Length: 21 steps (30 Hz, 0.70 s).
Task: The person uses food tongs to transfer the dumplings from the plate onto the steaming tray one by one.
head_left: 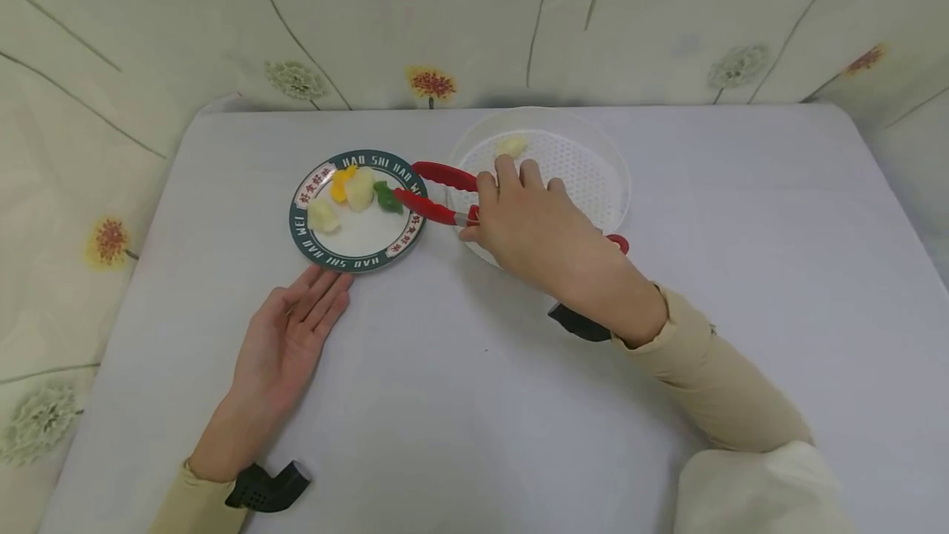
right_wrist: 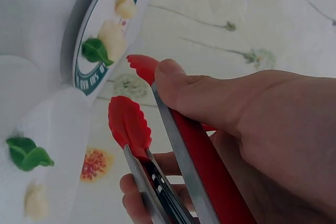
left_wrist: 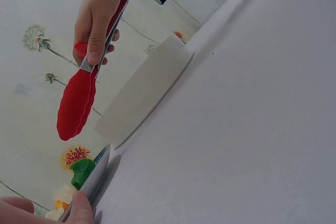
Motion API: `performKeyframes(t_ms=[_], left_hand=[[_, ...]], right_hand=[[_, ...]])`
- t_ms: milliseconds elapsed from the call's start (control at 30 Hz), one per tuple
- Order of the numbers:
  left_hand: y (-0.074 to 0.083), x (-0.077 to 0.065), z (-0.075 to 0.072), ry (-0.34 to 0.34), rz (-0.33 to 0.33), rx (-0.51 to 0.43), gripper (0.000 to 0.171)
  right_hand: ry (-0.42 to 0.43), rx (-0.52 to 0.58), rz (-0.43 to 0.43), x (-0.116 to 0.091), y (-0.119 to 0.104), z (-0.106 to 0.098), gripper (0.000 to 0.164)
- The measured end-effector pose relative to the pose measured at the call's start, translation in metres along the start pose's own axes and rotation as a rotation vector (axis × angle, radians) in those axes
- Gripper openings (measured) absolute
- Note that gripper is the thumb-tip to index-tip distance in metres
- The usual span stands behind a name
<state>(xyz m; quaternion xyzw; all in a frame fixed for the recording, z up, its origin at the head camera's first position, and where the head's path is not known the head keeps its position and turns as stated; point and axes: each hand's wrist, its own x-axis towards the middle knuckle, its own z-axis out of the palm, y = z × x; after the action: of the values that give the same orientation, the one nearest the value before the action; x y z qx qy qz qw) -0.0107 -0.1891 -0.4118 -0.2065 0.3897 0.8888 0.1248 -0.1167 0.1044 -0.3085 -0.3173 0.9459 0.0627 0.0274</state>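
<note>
The right hand (head_left: 528,225) gripped a pair of red tongs (head_left: 433,192), thumb and fingers curled round the two arms just behind the scalloped tips; the tips stood a little apart and held nothing, as the right wrist view showed. Taking the plate (head_left: 306,244) with the dark green lettered rim as the landmark, the tongs' tips lay over its right edge, one tip close beside the green piece (head_left: 387,197) that lay on the plate; whether it touched that piece could not be told. On the plate's white middle lay a pale chunk (head_left: 360,189) next to the green piece, an orange piece (head_left: 342,184) just left of that chunk, and another pale bit (head_left: 323,216) nearer the plate's front left rim. The left hand (head_left: 291,336) rested flat on the white table (head_left: 474,402) in front of the plate, fingers straight, fingertips touching the plate's near rim, holding nothing. To the right of the plate, just beside it, sat a white perforated strainer bowl (head_left: 593,180), partly under the right hand; a pale piece (head_left: 511,145) lay inside it toward its far side.
</note>
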Motion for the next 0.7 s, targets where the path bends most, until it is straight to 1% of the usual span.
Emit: performKeyframes(t_ms=[100,233,400,567,700], left_hand=[[-0.001,0.000,-0.001,-0.002,0.001,-0.001,0.059],[-0.001,0.001,-0.002,-0.009,0.003,-0.011,0.060],[-0.001,0.000,-0.002,-0.011,0.009,0.008,0.059],[-0.001,-0.001,-0.001,-0.008,0.013,0.015,0.059],[-0.001,0.000,-0.001,-0.008,0.014,0.014,0.059]], right_hand=[[0.000,-0.013,-0.015,0.004,-0.009,0.001,0.064],[0.020,-0.020,-0.026,0.010,-0.017,0.005,0.063],[0.045,-0.035,-0.029,0.021,-0.024,0.012,0.061],[0.029,-0.019,-0.019,0.030,-0.031,0.016,0.059],[0.031,-0.014,-0.016,0.035,-0.032,0.018,0.059]])
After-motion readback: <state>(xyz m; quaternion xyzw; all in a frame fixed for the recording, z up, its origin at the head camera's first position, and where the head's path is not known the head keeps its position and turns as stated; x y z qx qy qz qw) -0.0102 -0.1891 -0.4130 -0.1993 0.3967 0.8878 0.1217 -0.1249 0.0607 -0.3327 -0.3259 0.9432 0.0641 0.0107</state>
